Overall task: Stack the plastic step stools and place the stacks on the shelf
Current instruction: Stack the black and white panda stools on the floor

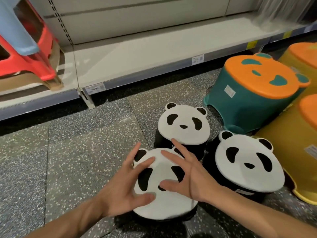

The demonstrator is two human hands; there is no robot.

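Panda stools [183,126] sat unstacked on the floor [68,152]. Both hands, left hand [125,184] and right hand [192,176], spread fingers wide over the nearest stool [164,203], holding nothing. The shelf [137,54] waited.

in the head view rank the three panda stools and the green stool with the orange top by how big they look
1. Green stool
2. Nearest panda stool and right panda stool: alike, nearness makes it unsure
3. Far panda stool
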